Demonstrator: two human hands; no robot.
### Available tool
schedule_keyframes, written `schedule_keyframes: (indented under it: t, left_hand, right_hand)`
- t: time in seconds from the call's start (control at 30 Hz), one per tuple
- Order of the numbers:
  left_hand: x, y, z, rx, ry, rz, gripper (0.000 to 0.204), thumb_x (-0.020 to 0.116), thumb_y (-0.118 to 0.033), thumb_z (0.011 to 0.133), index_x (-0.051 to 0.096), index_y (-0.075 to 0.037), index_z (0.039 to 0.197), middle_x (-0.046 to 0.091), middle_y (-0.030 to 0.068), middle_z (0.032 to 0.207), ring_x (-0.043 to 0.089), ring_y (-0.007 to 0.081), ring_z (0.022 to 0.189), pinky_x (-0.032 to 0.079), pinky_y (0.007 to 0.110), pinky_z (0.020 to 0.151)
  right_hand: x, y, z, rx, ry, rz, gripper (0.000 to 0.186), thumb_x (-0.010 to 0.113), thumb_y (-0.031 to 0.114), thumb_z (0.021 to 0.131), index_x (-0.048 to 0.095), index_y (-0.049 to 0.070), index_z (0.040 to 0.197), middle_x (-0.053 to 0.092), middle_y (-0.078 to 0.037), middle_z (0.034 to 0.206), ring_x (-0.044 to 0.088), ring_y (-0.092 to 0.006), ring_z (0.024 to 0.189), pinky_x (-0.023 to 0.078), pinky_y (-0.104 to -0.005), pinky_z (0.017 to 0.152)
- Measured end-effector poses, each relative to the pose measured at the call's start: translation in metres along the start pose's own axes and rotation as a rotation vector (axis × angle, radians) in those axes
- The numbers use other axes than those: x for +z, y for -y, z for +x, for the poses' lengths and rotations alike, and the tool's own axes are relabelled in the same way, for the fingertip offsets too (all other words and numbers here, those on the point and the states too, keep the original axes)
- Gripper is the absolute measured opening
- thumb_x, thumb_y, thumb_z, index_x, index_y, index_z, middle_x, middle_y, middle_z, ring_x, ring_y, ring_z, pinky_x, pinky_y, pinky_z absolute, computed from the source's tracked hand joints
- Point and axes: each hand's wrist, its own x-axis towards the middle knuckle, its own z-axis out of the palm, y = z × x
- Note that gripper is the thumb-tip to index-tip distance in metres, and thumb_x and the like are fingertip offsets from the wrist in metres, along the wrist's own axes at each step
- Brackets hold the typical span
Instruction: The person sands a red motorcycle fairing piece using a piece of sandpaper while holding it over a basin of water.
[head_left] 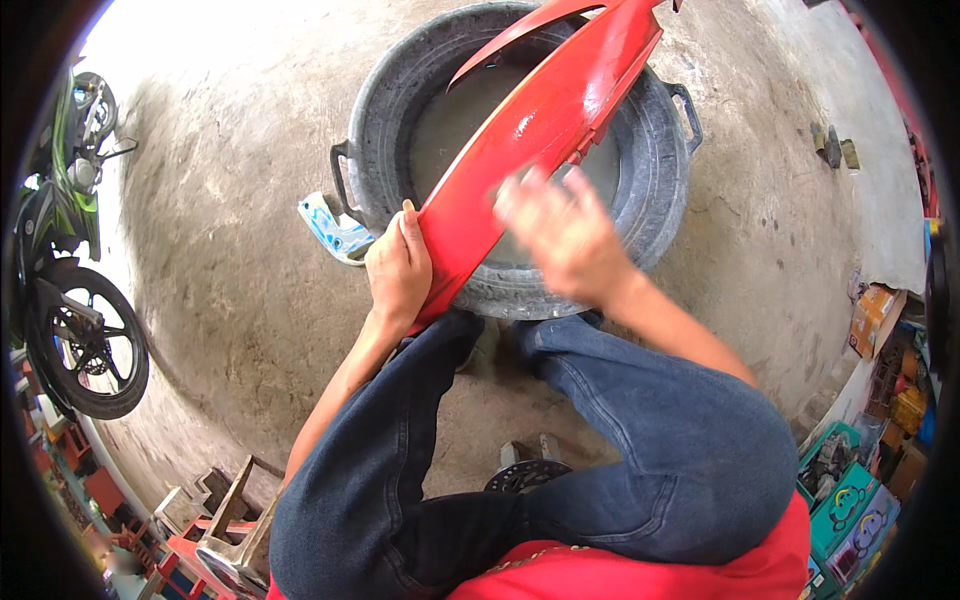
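— Bare concrete floor filled the scene, with a green motorcycle parked at the left edge. What stood in the middle?

— One grey tub made like a cut tyre, with metal handles and cloudy water inside. Over it, a long red fairing panel lay slanted, its low end near the person's knees in blue jeans.

— And how did the person keep it?

— Left hand was clamped on the low end of the panel, fingers closed around the edge. Right hand was on the wet red surface, blurred; fingers looked spread apart, not gripping. A blue-and-white sandal lay just beside the tub.
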Motion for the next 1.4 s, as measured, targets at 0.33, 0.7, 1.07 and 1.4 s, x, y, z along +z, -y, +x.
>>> schedule_keyframes:
  t: [0.33,0.7,1.07,1.4]
  left_hand:
    - [-0.004,-0.005,0.001,-0.010,0.017,-0.012,0.046,0.038,-0.028,0.115,0.068,0.007,0.113,0.069,0.0294,0.086,0.067,0.0495,0.082,0.050,0.053,0.069]
    - [-0.004,-0.003,0.002,0.059,-0.038,-0.022,0.034,0.043,-0.021,0.113,0.069,0.002,0.113,0.070,0.0254,0.086,0.068,0.0447,0.075,0.051,0.053,0.066]
    - [-0.005,-0.002,0.001,0.024,-0.021,-0.015,0.030,0.045,-0.018,0.113,0.065,0.000,0.100,0.066,0.0246,0.079,0.065,0.0452,0.071,0.048,0.052,0.060]
    - [0.002,0.002,0.000,0.042,-0.045,-0.040,0.031,0.046,-0.022,0.113,0.068,0.000,0.107,0.066,0.0255,0.077,0.066,0.0457,0.071,0.049,0.053,0.063]
  right_hand:
    - [0.004,-0.061,0.020,0.421,-0.200,-0.005,0.042,0.058,0.023,0.098,0.068,0.011,0.137,0.068,-0.009,0.142,0.061,-0.0268,0.136,0.037,-0.0588,0.118]
    - [0.008,-0.099,0.053,0.395,-0.206,0.004,0.040,0.054,0.027,0.105,0.067,0.011,0.139,0.067,-0.014,0.143,0.063,-0.0312,0.133,0.037,-0.0613,0.116]
    - [0.004,-0.054,0.055,0.246,-0.117,-0.072,0.045,0.057,0.026,0.103,0.063,0.007,0.143,0.065,-0.013,0.146,0.059,-0.0292,0.137,0.038,-0.0606,0.116]
    - [0.005,-0.016,0.046,-0.084,-0.020,0.011,0.047,0.058,0.030,0.100,0.064,0.012,0.143,0.065,-0.008,0.147,0.058,-0.0254,0.140,0.037,-0.0601,0.119]
